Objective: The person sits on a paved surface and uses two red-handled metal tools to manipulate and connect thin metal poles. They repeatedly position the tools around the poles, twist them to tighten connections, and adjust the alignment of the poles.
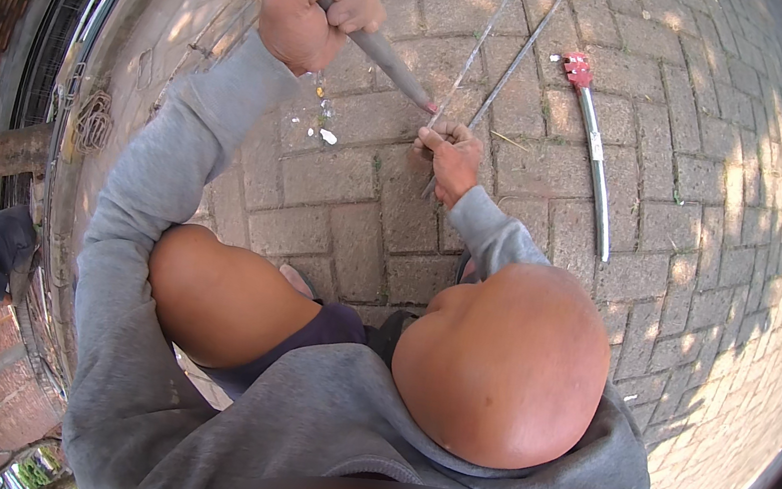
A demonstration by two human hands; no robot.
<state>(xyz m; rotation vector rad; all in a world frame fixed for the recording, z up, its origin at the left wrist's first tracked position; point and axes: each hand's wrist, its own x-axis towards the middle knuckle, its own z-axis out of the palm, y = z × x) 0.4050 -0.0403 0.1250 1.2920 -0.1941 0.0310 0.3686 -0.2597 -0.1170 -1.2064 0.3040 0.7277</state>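
My left hand is wrapped around a long grey metal bar, raised at the upper left. The bar slants down to the right, and its reddish tip ends just by my right hand. Closed on thin metal rods, my right hand sits low over the paving. Two rod lengths run up and away from its fingers, spreading apart toward the top edge. Whether they are one bent rod or two, I cannot tell. The fingers hide where the bar's tip and the rods meet.
To the right, a tool with a red head and silver tubular handle lies on the brick paving. White scraps lie left of my right hand. Coiled wire, long bars and a bent-over person are at the far left.
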